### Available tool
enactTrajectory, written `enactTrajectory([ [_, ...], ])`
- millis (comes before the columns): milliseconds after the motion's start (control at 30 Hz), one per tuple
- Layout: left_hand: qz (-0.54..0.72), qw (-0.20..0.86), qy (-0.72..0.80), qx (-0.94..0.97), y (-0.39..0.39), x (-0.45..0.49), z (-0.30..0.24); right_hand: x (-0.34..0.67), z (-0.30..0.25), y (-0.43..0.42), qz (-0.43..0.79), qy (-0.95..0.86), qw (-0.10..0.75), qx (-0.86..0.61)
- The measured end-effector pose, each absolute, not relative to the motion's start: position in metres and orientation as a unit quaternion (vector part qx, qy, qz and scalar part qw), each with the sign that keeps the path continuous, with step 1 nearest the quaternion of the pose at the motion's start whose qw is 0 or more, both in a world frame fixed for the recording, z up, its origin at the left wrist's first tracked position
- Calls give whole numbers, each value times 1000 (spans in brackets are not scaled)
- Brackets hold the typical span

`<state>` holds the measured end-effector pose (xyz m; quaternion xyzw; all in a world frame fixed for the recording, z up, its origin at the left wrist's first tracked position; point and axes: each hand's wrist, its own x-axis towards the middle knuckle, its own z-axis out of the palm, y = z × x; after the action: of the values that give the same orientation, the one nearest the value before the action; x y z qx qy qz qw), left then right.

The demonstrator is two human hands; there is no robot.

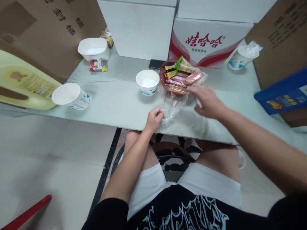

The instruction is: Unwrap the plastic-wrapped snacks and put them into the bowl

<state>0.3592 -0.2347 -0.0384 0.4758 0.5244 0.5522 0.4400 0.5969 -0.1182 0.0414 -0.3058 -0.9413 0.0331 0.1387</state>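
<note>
My left hand point(154, 119) is closed on one end of a clear plastic bag point(176, 109) near the table's front edge. The bag stretches up to the right, toward a reddish-brown plate point(163, 75) piled with wrapped snacks point(178, 76). Over the plate's right front side is my right hand point(206, 101), slightly blurred, with its fingers stretched out and the thumb apart. Its fingertips come close to a pink-and-clear snack packet point(194, 77); whether they touch cannot be made out. Left of the plate stands a white paper bowl point(147, 81) with a blue pattern.
A paper cup point(72, 96) and a yellow jug point(26, 83) stand at left. Behind are a white tub point(93, 48), a small snack packet point(98, 65), a dark phone-like slab point(156, 64) and cartons point(206, 41). At right are a cup holding plastic point(241, 59) and a blue package point(283, 92).
</note>
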Motion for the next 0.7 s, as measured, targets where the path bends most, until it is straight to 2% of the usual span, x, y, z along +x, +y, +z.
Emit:
enactTrajectory([
  [100, 557, 445, 528, 461, -234, 362, -40, 585, 19, -150, 68, -944, 117, -302],
  [267, 572, 477, 563, 357, -238, 367, -29, 590, 10, -167, 26, -923, 120, -364],
  [367, 564, 496, 587, 303, -244, 365, -16, 612, 8, -188, 6, -924, 147, -353],
  [533, 519, 463, 664, 276, -260, 353, -6, 645, -11, -222, -5, -922, 215, -321],
  [633, 453, 443, 719, 284, -272, 339, -4, 654, -25, -229, 71, -909, 224, -345],
  [700, 466, 363, 736, 329, -281, 330, -2, 656, -32, -229, 144, -887, 235, -372],
])
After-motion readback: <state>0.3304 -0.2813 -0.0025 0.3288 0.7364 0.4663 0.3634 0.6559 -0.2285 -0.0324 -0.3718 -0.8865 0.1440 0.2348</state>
